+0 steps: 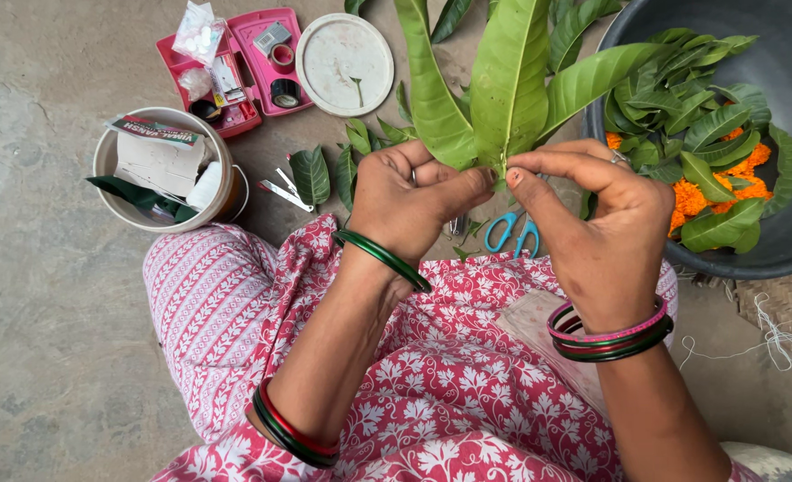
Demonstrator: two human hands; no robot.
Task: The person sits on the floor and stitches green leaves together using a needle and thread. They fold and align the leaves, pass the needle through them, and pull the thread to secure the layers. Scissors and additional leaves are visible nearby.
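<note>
Two hands meet near the middle of the head view, and everything turns on the small spot between their fingertips: the left hand [409, 201] and the right hand [597, 223] both pinch the stem ends of a fan of long green leaves [503, 80], thumbs and forefingers closed on it from either side, nearly touching. From that pinch the leaves spread upward toward twelve o'clock, each long axis running away from the person, with three broad blades plainly held and perhaps a fourth, narrower one behind; I cannot count them more surely. Neither hand is nearer than the other, since both sit at the base. At two to three o'clock from the hands stands one dark basin [771, 54] holding many more leaves over orange marigold flowers [735, 183]. One pair of blue-handled scissors [514, 232] lies on the floor just below the pinch, partly hidden. At ten o'clock lie a few loose leaves [311, 174] and a small metal clipper [281, 192]; farther out sit one round pail [159, 170] stuffed with paper and packets, one pink open box [235, 71] of small supplies, and one white round lid [344, 64]. A tangle of white thread [775, 339] lies at four o'clock.
</note>
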